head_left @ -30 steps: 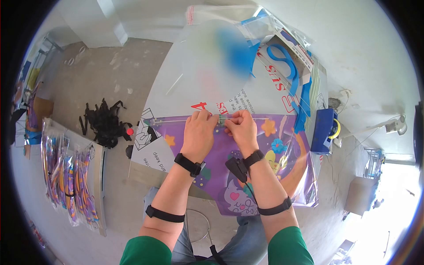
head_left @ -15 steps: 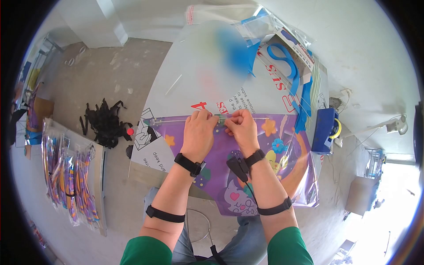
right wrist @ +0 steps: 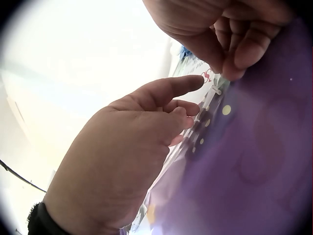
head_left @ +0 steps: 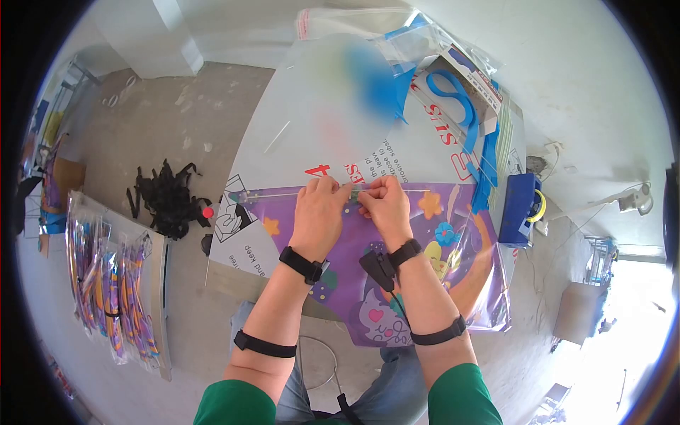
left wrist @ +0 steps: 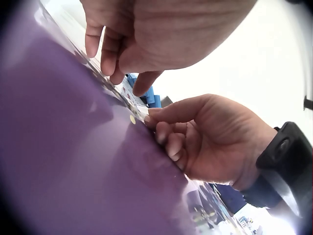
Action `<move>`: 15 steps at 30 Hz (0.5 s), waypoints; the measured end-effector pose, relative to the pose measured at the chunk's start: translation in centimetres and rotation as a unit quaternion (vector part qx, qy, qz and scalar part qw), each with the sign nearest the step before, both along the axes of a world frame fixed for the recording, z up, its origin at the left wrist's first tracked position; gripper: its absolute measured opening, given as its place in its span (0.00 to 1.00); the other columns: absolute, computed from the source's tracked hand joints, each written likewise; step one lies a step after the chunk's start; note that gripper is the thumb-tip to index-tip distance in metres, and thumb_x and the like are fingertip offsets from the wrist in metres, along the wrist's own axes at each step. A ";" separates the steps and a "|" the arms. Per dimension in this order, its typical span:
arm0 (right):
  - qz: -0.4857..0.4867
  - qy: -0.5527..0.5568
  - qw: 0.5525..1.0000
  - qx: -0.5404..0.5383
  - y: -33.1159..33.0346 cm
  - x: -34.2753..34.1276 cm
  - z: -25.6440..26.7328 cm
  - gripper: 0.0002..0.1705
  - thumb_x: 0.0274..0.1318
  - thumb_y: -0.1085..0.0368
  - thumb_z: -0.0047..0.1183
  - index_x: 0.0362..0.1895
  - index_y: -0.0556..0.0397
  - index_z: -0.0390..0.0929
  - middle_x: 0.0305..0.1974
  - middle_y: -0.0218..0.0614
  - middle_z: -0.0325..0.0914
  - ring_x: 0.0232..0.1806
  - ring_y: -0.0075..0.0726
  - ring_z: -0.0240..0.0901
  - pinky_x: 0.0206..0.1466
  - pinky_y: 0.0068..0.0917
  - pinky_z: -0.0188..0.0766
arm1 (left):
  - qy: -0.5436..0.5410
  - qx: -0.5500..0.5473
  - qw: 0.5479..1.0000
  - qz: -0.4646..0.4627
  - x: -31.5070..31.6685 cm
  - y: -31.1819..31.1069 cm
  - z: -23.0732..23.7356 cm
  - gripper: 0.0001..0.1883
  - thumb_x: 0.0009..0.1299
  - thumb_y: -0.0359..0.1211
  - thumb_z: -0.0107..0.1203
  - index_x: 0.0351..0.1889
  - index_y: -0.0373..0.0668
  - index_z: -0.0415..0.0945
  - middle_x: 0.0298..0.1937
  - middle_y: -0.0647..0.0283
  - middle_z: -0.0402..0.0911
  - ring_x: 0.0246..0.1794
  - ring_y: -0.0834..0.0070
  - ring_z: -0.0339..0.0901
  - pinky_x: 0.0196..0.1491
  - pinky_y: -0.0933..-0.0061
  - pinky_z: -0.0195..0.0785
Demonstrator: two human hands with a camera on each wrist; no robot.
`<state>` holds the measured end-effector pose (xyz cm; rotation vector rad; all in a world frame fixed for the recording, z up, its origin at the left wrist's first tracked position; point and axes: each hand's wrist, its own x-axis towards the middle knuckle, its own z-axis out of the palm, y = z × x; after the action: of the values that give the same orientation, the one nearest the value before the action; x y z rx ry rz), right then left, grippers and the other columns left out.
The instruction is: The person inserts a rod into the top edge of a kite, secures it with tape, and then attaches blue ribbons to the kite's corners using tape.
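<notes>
In the head view, we are bending over a pale printed board (head_left: pixel 283 145), and the purple sheet (head_left: pixel 340 258) is lying on it, from the centre of the frame towards the lower right. A thin rod (head_left: pixel 276 193) is running along its upper edge. We are resting our left hand (head_left: pixel 317 216) on that edge, fingers loosely bent, and pinching at the edge with our right hand (head_left: pixel 389 212), just beside it. A blue dispenser (head_left: pixel 517 210) is standing at the right.

In the left wrist view, our left hand is hanging loosely open at the top, while our right hand is pinching the sheet's edge near the centre.

In the right wrist view, our left hand is reaching from the lower left with fingers relaxed, and our right hand is pinching narrowly at the top, beside a small white piece (right wrist: pixel 216 90).
</notes>
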<state>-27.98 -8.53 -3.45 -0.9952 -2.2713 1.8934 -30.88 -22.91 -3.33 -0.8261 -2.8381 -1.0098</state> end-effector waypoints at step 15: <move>0.011 -0.019 0.999 0.030 -0.2 -0.1 0.5 0.14 0.47 0.74 0.59 0.36 0.58 0.67 0.26 0.35 0.78 0.20 0.24 0.75 0.22 0.19 0.70 | 0.042 -0.057 0.997 -0.029 0.2 0.2 -0.1 0.24 0.58 0.24 0.48 0.53 0.55 0.78 0.42 0.64 0.71 0.47 0.68 0.68 0.50 0.66 0.60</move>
<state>-28.10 -8.71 -2.94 -1.0123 -2.3552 1.8183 -30.73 -22.71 -3.45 -0.9429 -2.8374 -0.8043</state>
